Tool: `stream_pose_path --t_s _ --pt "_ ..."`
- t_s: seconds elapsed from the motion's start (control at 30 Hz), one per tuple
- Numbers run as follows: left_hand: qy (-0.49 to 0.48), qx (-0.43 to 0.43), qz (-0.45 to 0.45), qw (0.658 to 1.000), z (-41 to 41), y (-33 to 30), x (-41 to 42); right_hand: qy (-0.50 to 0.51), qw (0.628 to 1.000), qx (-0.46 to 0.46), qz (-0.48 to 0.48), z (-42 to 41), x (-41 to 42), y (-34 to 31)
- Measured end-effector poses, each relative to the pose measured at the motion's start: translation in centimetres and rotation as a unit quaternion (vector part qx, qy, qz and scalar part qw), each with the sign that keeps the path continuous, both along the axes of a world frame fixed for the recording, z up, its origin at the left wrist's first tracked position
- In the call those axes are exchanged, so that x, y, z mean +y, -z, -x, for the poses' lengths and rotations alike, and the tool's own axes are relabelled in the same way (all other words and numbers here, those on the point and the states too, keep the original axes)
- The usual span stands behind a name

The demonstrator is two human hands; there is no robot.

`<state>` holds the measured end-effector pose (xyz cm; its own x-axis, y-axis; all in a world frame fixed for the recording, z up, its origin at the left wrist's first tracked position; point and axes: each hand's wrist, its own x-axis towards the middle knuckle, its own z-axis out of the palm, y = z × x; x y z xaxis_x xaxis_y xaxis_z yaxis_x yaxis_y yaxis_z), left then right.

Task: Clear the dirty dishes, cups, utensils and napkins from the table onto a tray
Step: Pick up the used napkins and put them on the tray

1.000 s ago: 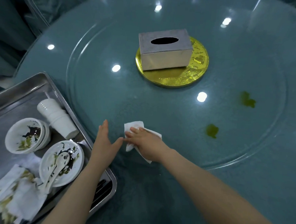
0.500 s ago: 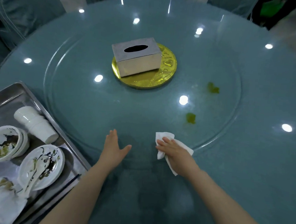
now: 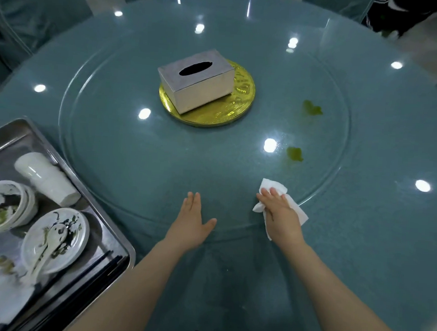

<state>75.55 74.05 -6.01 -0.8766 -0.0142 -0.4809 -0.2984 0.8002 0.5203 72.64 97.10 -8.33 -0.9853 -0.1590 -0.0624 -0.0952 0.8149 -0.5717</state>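
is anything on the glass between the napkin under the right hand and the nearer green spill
Nothing visible: the glass between the napkin, pressed under the right hand, and the nearer green spill is bare.

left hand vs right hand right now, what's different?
The left hand lies bare on the glass with nothing under it; the right hand presses a white napkin flat. The left hand is nearer the tray; the right hand is nearer the green stains. Both have straight fingers, palms down.
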Motion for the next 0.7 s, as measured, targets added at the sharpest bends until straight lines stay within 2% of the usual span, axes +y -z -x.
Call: stream_pose_path --t_s 0.23,0.4,0.57,0.7 --pt "-0.023 0.013 0.000 1.000 -0.3 0.5 -2.0 -0.050 0.995 0.030 -0.079 -0.8 -2.4 0.5" --pt "-0.085 0.036 0.010 0.996 0.0 0.4 -4.6 -0.116 0.987 0.034 -0.110 -2.1 -5.9 1.0" --pt "-0.149 0.091 -0.010 0.985 -0.8 0.2 -5.1 -0.220 0.972 0.053 -0.065 -2.9 -7.9 1.3" --pt "-0.149 0.093 -0.003 0.985 -1.2 0.6 -5.0 -0.157 0.982 0.094 -0.051 -1.5 -6.2 0.7"
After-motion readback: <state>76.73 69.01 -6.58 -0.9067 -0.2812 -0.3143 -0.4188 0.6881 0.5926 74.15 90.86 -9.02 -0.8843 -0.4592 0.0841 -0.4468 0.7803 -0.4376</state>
